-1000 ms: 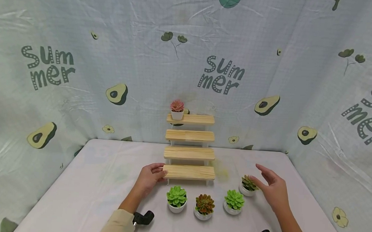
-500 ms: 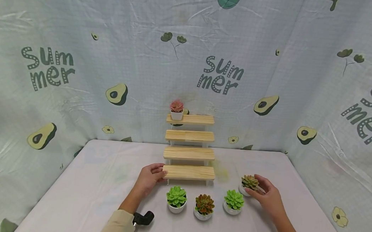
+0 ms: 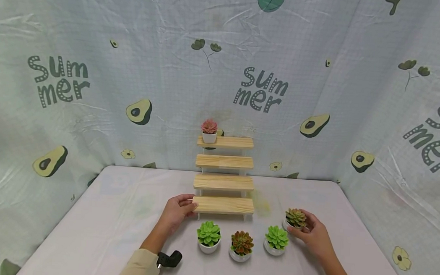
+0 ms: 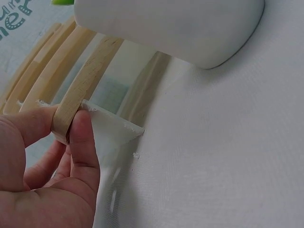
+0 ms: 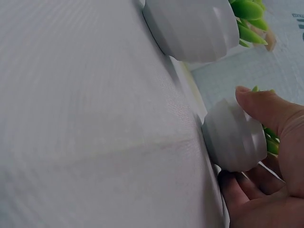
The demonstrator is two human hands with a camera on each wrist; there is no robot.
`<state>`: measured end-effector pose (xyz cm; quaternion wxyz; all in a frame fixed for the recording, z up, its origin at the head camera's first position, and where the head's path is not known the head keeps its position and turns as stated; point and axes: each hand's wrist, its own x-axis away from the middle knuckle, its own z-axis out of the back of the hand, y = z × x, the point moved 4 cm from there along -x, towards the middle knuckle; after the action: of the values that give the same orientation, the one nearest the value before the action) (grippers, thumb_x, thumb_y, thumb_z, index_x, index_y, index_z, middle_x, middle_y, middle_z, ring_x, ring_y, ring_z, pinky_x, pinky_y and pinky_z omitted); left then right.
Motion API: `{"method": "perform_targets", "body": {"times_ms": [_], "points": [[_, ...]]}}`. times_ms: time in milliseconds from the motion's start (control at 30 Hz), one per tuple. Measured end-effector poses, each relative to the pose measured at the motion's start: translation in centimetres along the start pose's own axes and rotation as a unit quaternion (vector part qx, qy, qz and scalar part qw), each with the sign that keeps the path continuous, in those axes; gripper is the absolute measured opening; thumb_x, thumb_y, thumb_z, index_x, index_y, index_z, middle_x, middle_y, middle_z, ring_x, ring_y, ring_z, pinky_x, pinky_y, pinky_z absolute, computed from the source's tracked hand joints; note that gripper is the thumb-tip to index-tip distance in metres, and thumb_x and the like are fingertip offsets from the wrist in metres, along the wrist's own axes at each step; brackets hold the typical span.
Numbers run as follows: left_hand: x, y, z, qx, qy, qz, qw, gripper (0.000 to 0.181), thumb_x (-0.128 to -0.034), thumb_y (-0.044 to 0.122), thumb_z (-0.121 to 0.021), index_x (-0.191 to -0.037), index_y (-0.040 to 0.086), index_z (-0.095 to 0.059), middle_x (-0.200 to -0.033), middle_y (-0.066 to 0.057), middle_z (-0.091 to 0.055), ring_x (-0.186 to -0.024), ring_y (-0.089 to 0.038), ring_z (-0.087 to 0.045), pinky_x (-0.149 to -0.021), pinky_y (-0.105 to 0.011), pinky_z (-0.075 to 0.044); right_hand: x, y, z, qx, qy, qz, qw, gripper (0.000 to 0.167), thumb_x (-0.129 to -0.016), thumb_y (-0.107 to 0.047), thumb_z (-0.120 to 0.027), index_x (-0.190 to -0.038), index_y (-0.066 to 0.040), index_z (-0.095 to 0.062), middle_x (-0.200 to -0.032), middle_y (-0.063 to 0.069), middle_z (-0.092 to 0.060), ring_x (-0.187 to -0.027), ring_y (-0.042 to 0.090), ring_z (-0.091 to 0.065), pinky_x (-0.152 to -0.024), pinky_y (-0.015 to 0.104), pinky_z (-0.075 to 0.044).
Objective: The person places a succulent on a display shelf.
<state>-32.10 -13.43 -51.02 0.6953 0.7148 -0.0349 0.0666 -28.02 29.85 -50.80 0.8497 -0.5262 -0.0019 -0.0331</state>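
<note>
A wooden tiered stand [image 3: 223,204] rises in steps at the table's back middle. My left hand [image 3: 176,212] pinches the left end of its lowest shelf [image 4: 88,76] between thumb and fingers. At the right, my right hand [image 3: 315,236] grips a white pot holding a dark-tipped green succulent [image 3: 295,218]. In the right wrist view, thumb and fingers lie on opposite sides of that pot [image 5: 235,135], which stands on the table. A pink succulent in a white pot [image 3: 209,130] sits at the top shelf's left end.
In front of the stand are a bright green succulent [image 3: 209,234], a brownish succulent [image 3: 241,245] and another bright green one [image 3: 276,239], all in white pots on the white-covered table [image 3: 124,220]. A printed cloth [image 3: 170,80] hangs behind and at both sides.
My right hand has come down and closed round the pot of the dark-tipped succulent. My left hand stays on the lowest shelf's end.
</note>
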Motion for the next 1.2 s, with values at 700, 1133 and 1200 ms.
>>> {"method": "perform_targets", "body": {"times_ms": [700,1133,1200], "points": [[0.2,-0.1,-0.1,-0.009,-0.002,0.003,0.9999,0.039,-0.0956,0.000,-0.068,-0.133,-0.006,-0.059,-0.106,-0.014,-0.068,-0.086,-0.016,-0.068,-0.077,-0.033,-0.064,-0.2,0.2,0.0,0.017,0.008,-0.014,0.9997,0.080,-0.088,-0.029,-0.083,-0.150,0.003,-0.043,-0.148,0.030,-0.051,-0.134,0.038,-0.057,-0.090,0.017,-0.056],[0.0,-0.2,0.1,-0.002,-0.006,-0.001,1.0000,0.040,-0.0959,0.000,-0.068,-0.134,-0.007,-0.059,-0.106,-0.014,-0.068,-0.087,-0.016,-0.068,-0.078,-0.034,-0.064,-1.0,-2.4,0.1,0.045,0.020,0.013,0.9987,0.079,-0.086,-0.037,-0.083,-0.148,-0.003,-0.049,-0.146,0.025,-0.056,-0.132,0.037,-0.059,-0.100,0.034,-0.058],[0.0,-0.2,0.2,0.000,-0.008,-0.001,1.0000,0.040,-0.0960,0.000,-0.068,-0.135,-0.007,-0.058,-0.106,-0.014,-0.068,-0.087,-0.016,-0.068,-0.078,-0.035,-0.064,-1.2,-2.9,0.1,0.041,0.021,0.022,0.9987,0.078,-0.086,-0.037,-0.084,-0.148,-0.003,-0.049,-0.146,0.024,-0.056,-0.132,0.037,-0.059,-0.100,0.033,-0.058]]}}
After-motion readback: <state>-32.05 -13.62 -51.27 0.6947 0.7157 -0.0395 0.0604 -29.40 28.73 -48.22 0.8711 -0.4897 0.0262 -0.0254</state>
